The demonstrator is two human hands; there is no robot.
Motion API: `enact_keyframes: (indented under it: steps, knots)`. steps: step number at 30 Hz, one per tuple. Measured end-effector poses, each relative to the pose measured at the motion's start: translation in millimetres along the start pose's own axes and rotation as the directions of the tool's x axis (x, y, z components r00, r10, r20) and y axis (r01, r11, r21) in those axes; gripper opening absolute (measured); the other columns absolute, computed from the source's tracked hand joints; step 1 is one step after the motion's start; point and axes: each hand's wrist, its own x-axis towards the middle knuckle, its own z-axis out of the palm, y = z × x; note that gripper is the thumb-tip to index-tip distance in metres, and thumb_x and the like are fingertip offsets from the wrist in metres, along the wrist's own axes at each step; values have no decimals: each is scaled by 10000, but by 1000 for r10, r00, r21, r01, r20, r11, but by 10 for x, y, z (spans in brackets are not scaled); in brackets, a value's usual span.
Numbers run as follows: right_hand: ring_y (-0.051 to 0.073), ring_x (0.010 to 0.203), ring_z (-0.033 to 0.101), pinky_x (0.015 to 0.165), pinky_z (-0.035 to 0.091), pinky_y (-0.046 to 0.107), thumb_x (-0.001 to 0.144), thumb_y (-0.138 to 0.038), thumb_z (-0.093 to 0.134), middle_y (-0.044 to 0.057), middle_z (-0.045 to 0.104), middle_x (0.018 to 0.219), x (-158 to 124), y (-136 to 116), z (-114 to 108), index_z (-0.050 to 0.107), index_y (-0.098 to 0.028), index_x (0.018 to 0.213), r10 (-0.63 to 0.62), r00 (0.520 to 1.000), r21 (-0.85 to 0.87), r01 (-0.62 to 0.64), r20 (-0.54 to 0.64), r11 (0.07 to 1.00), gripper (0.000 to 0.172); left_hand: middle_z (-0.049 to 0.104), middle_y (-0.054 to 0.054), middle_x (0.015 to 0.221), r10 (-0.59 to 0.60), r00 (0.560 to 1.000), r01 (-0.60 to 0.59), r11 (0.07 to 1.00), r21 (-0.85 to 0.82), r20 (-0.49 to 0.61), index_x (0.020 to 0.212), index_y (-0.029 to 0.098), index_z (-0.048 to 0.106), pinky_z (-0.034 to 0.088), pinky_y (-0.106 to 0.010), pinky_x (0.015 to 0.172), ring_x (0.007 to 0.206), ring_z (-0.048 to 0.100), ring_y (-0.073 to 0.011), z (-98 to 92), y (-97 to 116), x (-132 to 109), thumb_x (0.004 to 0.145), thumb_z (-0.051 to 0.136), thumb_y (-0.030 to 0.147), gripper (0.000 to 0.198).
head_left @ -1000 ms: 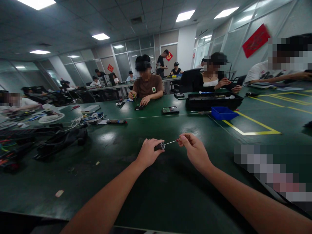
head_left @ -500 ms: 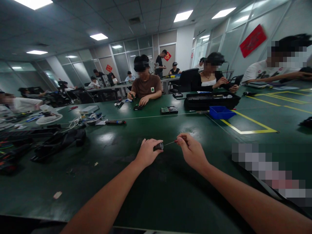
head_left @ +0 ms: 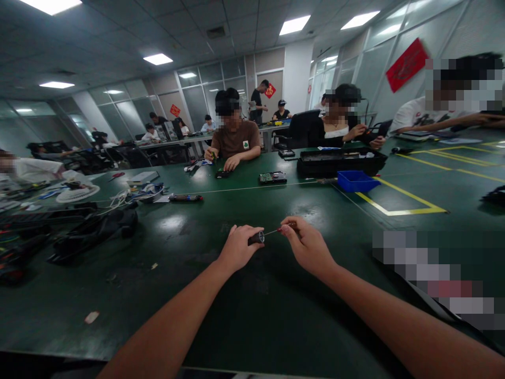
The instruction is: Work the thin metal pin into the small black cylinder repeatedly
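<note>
The right hand [head_left: 308, 243] pinches a red-handled screwdriver [head_left: 280, 229] — aimed lengthwise leftward, at the dark cylinder [head_left: 255, 238] gripped in the left hand [head_left: 238, 247].

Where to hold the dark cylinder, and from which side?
Hold the dark cylinder probably by its side wall, coming from the left like the left grip: its pale-rimmed end faces right, toward the thin metal shaft, so best kept uncovered.
</note>
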Motion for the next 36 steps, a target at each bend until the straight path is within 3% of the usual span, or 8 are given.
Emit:
enact_keyframes:
  steps: [9,18,24,29,32,36]
  knots:
    - [225,797,649,724,468,356,971,-342,425,60,677,852,8,25,-7,565,-223,941,-48,998,-116,42,-46,992,187,668,-53,1191,-21,1000,21,999,24,2,1242,277,635,219,-581,1121,1155,567,-264,6,-19,25,847,701,273,401]
    - [217,802,650,736,475,351,969,-335,441,61,684,866,17,64,7,569,-214,956,-54,992,-77,45,-118,996,176,676,-64,1165,-50,999,50,999,-10,-19,1214,233,655,350,-497,1060,1094,591,-259,-2,-17,39,825,717,241,394]
    - [220,813,658,714,473,344,973,-355,446,61,690,887,16,73,-15,577,-214,982,-22,989,-77,11,-145,997,193,677,-72,1121,-66,995,54,987,-149,-70,1164,213,671,456,-381,948,1044,618,-246,-17,-13,35,804,731,235,366]
    - [224,845,664,741,480,352,977,-371,447,63,694,901,13,73,-34,582,-214,996,-8,988,-53,0,-155,999,208,678,-69,1131,-154,978,108,952,-286,-140,1132,217,667,456,-379,957,1053,616,-242,-20,-70,46,806,719,232,331]
    - [225,855,664,748,484,355,981,-385,445,65,695,911,13,82,-34,587,-214,1001,-3,989,-37,-3,-147,999,223,661,-71,1159,-217,963,139,908,-396,-160,1235,232,603,454,-370,952,1061,611,-225,-25,-113,59,864,647,275,376]
    - [226,853,667,742,487,352,980,-389,447,65,699,909,11,82,-40,589,-214,995,1,989,-30,-5,-151,1000,226,653,-62,1013,-283,949,186,860,-476,-140,1247,223,553,478,-329,804,884,620,-194,-71,-109,65,929,525,356,345]
